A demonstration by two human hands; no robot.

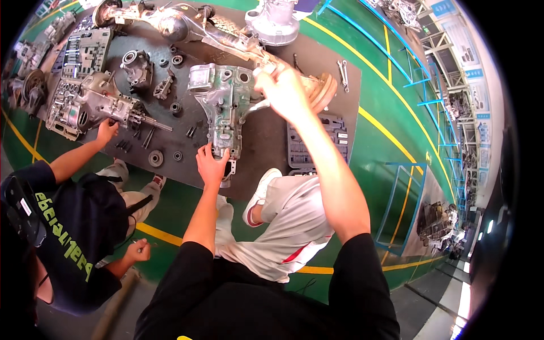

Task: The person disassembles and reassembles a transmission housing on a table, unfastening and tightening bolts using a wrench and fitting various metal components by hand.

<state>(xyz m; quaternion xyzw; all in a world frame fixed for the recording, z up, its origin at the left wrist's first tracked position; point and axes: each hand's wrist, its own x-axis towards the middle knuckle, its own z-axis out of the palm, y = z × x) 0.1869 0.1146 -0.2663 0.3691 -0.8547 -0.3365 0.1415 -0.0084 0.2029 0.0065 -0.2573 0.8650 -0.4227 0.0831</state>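
A grey metal gearbox housing (225, 107) lies lengthwise before me on the dark workbench. My left hand (212, 165) grips its near end, the thumb on the right and the fingers on the left. Over the housing's far right side is my right hand (283, 93), raised with its fingers curled in. Bright glare washes out those fingertips, and whatever they may hold is hidden. Just below this hand a light-coloured lever (258, 106) sticks out from the housing's side.
To the left, a person's hand (107, 131) touches another gearbox (93, 105) with exposed shafts. Loose gears (156, 158), bearings and bolts lie between. A long axle (173, 24) crosses the back. At right are a tool case (317, 141), a brake drum (324, 92) and wrenches (343, 75).
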